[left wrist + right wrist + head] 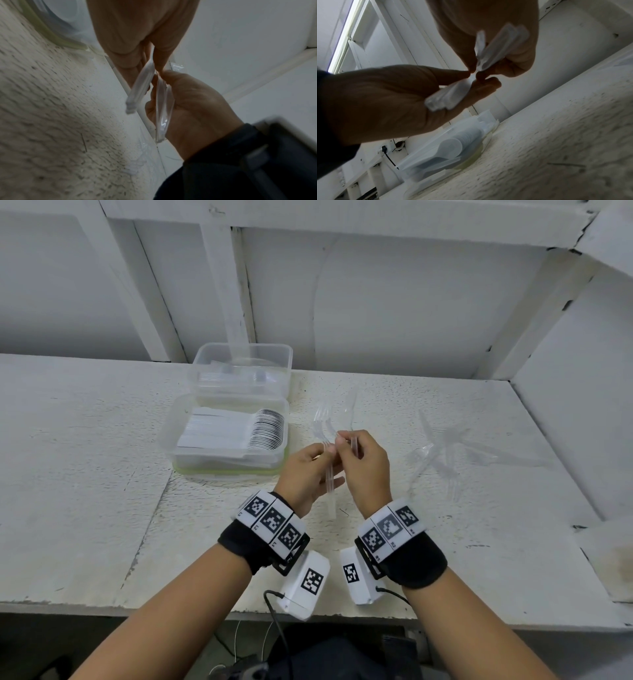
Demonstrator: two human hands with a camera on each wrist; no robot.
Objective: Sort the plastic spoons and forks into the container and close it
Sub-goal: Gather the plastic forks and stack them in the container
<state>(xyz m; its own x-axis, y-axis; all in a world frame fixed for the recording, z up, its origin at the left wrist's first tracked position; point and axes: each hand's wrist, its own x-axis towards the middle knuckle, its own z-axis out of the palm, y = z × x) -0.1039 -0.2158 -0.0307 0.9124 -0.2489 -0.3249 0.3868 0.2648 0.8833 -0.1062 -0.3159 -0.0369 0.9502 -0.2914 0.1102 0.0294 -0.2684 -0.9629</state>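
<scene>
No writing is legible; the left hand (310, 474) and right hand (364, 465) each pinch clear plastic forks (323, 422) just right of the open clear plastic container (171, 436).

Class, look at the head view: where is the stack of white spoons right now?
The white spoons lie inside the clear container on the table, left of both hands.
</scene>
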